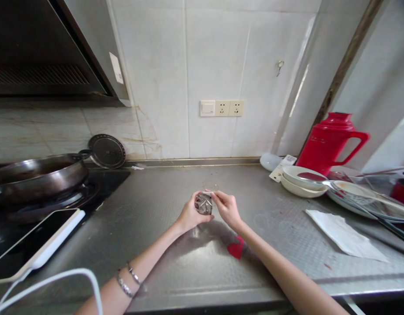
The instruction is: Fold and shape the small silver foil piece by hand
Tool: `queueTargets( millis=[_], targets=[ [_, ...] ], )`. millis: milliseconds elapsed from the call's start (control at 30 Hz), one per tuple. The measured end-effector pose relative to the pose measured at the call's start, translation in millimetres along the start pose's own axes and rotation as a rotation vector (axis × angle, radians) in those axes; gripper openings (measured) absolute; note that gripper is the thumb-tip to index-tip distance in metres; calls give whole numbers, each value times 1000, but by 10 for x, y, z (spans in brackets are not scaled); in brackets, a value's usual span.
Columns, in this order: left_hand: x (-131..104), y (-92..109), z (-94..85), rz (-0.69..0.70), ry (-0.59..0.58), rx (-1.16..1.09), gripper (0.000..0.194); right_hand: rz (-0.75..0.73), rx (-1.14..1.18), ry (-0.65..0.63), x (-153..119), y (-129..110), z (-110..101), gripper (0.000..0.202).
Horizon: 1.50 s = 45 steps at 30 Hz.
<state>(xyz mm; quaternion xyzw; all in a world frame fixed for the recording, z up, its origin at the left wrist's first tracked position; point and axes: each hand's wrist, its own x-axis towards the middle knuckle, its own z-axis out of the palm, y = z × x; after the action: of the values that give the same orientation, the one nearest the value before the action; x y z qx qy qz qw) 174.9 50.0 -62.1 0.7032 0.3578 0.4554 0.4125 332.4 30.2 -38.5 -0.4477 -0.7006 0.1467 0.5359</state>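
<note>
Above the middle of the metal counter (162,210), my left hand (189,213) is closed around a small round object (203,204), dark and glassy with pale lines across its face. Its exact kind does not show clearly. My right hand (228,209) pinches at the object's upper right edge, thumb and fingers together. A small whitish bit shows near those fingertips; whether it is part of the object I cannot tell. Below the right wrist a red heart-shaped patch (236,248) shows against the counter.
At left, a pan (40,177) sits on the black stove, with a phone (31,245) and white cable in front. A dark round disc (107,151) leans on the wall. At right stand a red thermos (331,142), stacked bowls (303,180) and a white paper sheet (346,234).
</note>
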Motion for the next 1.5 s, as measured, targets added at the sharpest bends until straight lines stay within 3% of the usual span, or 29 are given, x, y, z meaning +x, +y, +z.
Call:
queueTargets(
  millis=[167,233,300,467,633,767,933,1000,1133,1200,1333,1500],
  targets=[
    [37,-91,2,-25,52,31,78,-293,26,-74,-71,-50,15,30],
    [47,-89,-10,-16,67,37,77,-332,33,-96,-67,-65,24,31],
    [49,-62,-29,-8,68,48,78,-282,33,-86,-25,-60,37,30],
    [41,13,-84,-2,56,74,84,1,15,-47,203,33,96,36],
    [66,15,-131,-28,59,45,82,7,15,-36,286,51,175,41],
    [101,-34,-150,-28,49,10,80,-127,-21,-20,166,-44,163,32],
    [115,-72,-134,-7,52,11,78,-377,-18,-147,85,-107,81,31],
    [102,-49,-122,4,44,11,80,-325,-1,-128,95,-93,78,30],
    [55,42,-96,38,-8,35,86,-25,19,-20,151,-23,116,36],
    [33,87,-84,43,-18,57,87,47,52,-10,185,19,133,39],
    [9,145,-66,33,1,105,87,83,101,15,208,38,133,42],
    [32,88,-45,23,-27,24,83,19,45,-1,99,-135,118,36]
  ],
)
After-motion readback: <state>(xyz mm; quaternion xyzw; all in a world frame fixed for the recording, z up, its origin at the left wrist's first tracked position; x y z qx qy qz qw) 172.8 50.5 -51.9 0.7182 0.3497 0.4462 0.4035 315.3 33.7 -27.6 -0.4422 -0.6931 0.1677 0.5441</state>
